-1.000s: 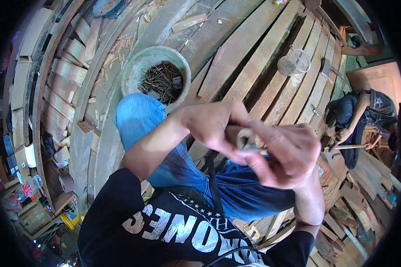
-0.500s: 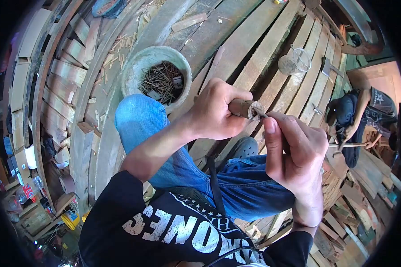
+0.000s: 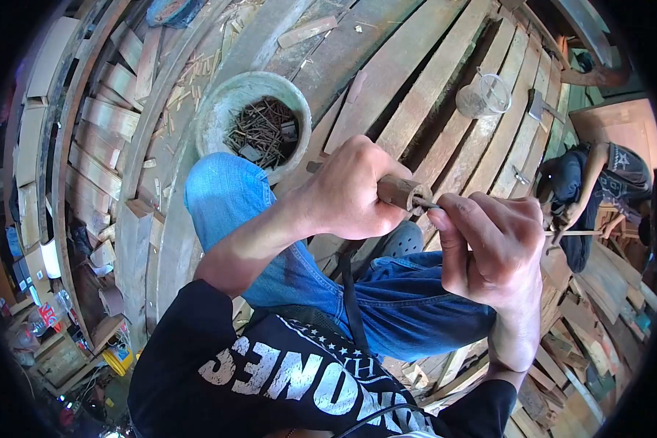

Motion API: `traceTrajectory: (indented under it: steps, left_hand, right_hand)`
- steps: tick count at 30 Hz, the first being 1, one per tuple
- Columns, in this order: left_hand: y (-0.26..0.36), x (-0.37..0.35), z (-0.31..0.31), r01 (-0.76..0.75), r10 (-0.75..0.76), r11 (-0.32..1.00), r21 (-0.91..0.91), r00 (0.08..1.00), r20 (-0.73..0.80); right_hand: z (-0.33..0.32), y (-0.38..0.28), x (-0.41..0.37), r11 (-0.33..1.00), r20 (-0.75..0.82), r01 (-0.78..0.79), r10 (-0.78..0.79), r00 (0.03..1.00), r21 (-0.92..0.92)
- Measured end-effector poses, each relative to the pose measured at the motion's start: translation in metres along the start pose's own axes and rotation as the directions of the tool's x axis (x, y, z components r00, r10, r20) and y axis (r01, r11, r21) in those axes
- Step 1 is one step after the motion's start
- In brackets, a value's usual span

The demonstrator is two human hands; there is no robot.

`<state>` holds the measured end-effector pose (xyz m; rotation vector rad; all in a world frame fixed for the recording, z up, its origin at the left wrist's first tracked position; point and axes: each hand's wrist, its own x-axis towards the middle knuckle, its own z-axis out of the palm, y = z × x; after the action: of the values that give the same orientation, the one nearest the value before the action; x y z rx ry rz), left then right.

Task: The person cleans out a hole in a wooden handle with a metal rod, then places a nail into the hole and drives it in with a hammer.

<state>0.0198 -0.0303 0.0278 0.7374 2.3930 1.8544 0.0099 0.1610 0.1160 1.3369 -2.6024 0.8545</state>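
Observation:
My left hand (image 3: 350, 191) is wrapped round a short wooden cylinder (image 3: 397, 192), its hollow end facing right. My right hand (image 3: 498, 244) pinches a thin dark nail-like rod (image 3: 426, 204) between thumb and forefinger. The rod's left tip reaches into the cylinder's open end. Both hands are held above my lap, over my jeans (image 3: 416, 292). Left of them stands a pale round bucket (image 3: 206, 120) with many rusty nail-like pieces (image 3: 261, 135) in it.
Slatted planks form the floor. A clear plastic tub (image 3: 478, 98), a hatchet-like tool (image 3: 538, 106) and a small metal tool (image 3: 520, 175) lie at the right. Another person (image 3: 598, 175) crouches beyond, holding a long rod. Wood scraps (image 3: 584, 321) are piled at lower right.
My right hand has shifted slightly right and down with the rod. The cylinder in my left hand has tilted a little, its open end lower.

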Motion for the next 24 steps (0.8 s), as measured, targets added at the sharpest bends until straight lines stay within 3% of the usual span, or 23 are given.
traceTrajectory:
  steps: [8,10,11,13,14,15,17,19,21,23,24]
  left_hand:
    - [0.001,0.001,-0.011,0.067,-0.016,0.984,-0.168,0.957,0.289]
    - [0.000,0.002,-0.015,0.209,0.000,0.933,-0.292,0.813,0.583]
    - [-0.001,0.001,-0.015,0.211,-0.003,0.933,-0.291,0.815,0.580]
    - [-0.003,-0.001,-0.016,0.301,0.024,0.884,-0.358,0.736,0.677]
    - [-0.008,-0.004,-0.015,0.321,0.061,0.871,-0.371,0.680,0.731]
    - [-0.010,-0.003,-0.016,0.321,0.058,0.872,-0.369,0.682,0.729]
    - [-0.013,-0.001,-0.016,0.363,0.164,0.843,-0.397,0.529,0.832]
    - [-0.006,0.003,-0.019,0.360,0.160,0.852,-0.381,0.514,0.843]
    - [0.005,0.007,-0.025,0.541,0.050,0.724,-0.428,0.578,0.815]
    - [0.000,0.004,-0.023,0.536,0.088,0.708,-0.461,0.581,0.809]
    - [-0.001,0.006,-0.022,0.482,0.131,0.722,-0.497,0.610,0.782]
  right_hand:
    - [-0.006,0.004,0.004,0.990,0.075,0.140,-0.138,0.988,-0.025]
    - [-0.004,-0.001,0.005,0.983,0.132,0.186,-0.184,0.974,0.003]
    - [-0.003,-0.003,0.006,0.982,0.133,0.189,-0.188,0.973,0.006]
    - [-0.003,-0.008,0.008,0.974,0.117,0.221,-0.214,0.970,-0.050]
    - [-0.004,-0.011,0.008,0.972,0.175,0.232,-0.222,0.959,-0.036]
    - [-0.003,-0.013,0.008,0.968,0.196,0.249,-0.238,0.951,-0.031]
    - [0.000,-0.015,0.006,0.976,0.210,0.215,-0.216,0.954,0.029]
    - [0.001,-0.009,0.006,0.982,0.129,0.191,-0.191,0.973,0.010]
    - [0.003,-0.008,0.005,0.988,0.135,0.148,-0.153,0.979,0.042]
    - [0.015,-0.006,0.001,0.956,0.052,0.115,-0.134,0.990,0.270]
    - [0.017,-0.005,0.000,0.958,0.076,0.119,-0.143,0.987,0.262]
